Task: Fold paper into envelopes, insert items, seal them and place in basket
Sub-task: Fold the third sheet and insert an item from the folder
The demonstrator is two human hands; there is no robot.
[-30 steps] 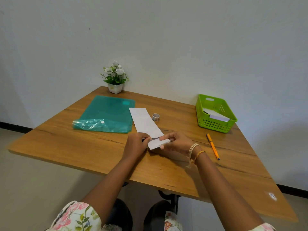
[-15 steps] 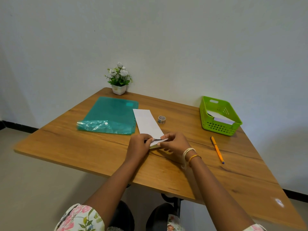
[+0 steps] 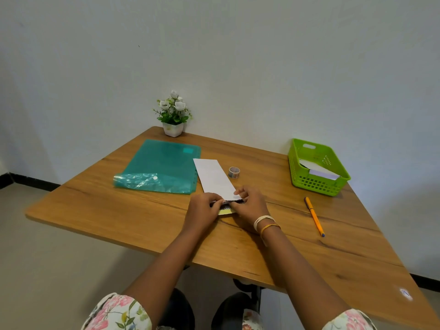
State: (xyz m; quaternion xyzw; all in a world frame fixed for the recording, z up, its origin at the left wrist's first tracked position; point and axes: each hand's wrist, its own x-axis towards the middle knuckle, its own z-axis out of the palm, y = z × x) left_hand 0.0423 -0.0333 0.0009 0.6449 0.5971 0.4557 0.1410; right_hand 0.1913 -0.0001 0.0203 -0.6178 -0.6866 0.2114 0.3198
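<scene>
Paper (image 3: 215,178) is lying lengthwise away from you while both hands, left (image 3: 203,208) and right (image 3: 250,206), are pinching its near end.

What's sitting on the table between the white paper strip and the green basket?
A small tape roll, just right of the white paper strip; beyond it, bare wood up to the green basket, in the head view.
</scene>
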